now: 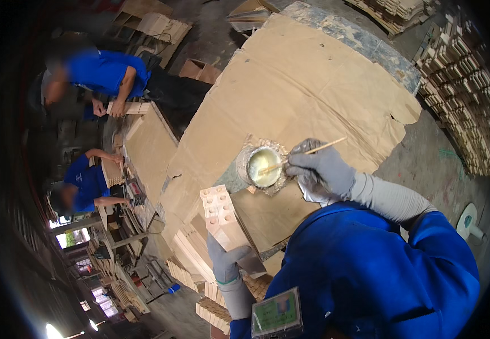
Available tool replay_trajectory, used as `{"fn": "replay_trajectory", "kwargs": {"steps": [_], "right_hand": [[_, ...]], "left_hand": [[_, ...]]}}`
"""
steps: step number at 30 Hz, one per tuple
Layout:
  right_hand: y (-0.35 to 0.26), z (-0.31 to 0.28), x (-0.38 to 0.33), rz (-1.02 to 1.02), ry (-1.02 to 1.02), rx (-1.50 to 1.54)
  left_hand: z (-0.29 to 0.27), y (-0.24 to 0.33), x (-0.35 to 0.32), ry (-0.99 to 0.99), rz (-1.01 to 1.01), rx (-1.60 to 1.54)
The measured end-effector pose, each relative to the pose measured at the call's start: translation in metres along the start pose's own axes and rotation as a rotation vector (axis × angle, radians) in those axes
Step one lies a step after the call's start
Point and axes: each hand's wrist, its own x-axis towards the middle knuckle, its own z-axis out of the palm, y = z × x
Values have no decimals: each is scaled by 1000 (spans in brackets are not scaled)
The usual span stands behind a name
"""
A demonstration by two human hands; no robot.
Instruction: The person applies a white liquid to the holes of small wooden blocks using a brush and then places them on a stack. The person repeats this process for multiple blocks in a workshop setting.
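Note:
In a grey glove, my left hand (226, 264) grips a stack of wooden pieces (229, 233) from below. Their ends, drilled with several round holes, face up and away from me. My right hand (323, 165), also gloved in grey, is closed on a thin wooden stick (327, 144). The stick's lower end dips into a pale, creamy liquid (263, 160) that looks like glue. A round cup (249, 176) with a crusted outside holds the liquid, standing on the table between my hands.
Brown paper (290, 85) covers much of the table (363, 40). More wooden pieces (193, 248) lie left of my left hand. Stacked slats (462, 90) stand at the far right. Two people in blue, one upper left (106, 70) and one lower (87, 183), handle wood.

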Motion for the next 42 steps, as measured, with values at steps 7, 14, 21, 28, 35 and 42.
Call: {"fn": "replay_trajectory", "kwargs": {"steps": [7,14,21,28,35,42], "right_hand": [[-83,13,43,-68,-184,-319],[-132,53,49,250,-376,-108],[-147,64,41,336,-497,-262],[-149,60,43,374,-457,-281],[-137,52,43,303,-379,-275],[-133,56,44,344,-274,-130]], "left_hand": [[-20,-37,-17,-151,29,319],[-6,-26,-23,-263,-13,246],[8,-13,-31,-292,-29,71],[3,-23,-31,-296,-3,109],[5,-22,-28,-311,-14,124],[9,-22,-26,-336,-24,50]]}}
